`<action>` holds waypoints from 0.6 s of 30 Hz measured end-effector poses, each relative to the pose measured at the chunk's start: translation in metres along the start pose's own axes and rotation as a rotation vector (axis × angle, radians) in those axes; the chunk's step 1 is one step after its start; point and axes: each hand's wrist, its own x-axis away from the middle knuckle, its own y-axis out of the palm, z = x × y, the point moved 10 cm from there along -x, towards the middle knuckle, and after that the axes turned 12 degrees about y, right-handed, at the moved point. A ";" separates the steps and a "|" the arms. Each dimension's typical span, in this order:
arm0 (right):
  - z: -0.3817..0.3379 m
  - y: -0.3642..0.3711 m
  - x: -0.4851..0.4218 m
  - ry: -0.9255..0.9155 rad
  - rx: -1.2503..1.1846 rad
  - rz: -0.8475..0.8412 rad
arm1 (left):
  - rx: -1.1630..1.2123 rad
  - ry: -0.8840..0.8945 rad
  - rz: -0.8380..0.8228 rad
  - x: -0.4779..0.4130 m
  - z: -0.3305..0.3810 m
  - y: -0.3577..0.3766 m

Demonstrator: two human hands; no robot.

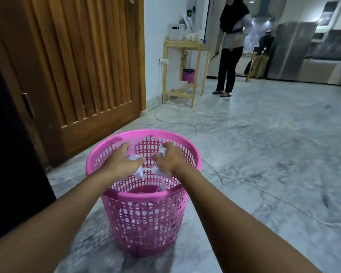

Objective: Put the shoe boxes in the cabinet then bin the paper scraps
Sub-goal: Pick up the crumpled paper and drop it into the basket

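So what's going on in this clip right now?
A person is binning paper. Both hands are over the open top of a pink basket standing on the marble floor: the left hand and the right hand each have crumpled paper scraps at the fingers, and more scraps already lie inside. No shoe boxes are in view. Another person stands farther back by a wooden shelf.
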 end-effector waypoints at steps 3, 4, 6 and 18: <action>0.002 0.009 0.003 -0.039 0.060 -0.064 | -0.287 0.056 0.056 0.007 -0.009 -0.011; -0.002 0.004 0.005 -0.084 0.081 -0.031 | -0.421 0.084 0.153 0.012 -0.009 -0.022; -0.008 -0.016 0.010 -0.147 0.218 0.138 | -0.574 0.090 0.387 0.029 -0.007 -0.045; 0.014 -0.038 0.025 0.118 0.177 0.232 | 0.157 -0.325 0.730 0.139 -0.074 -0.120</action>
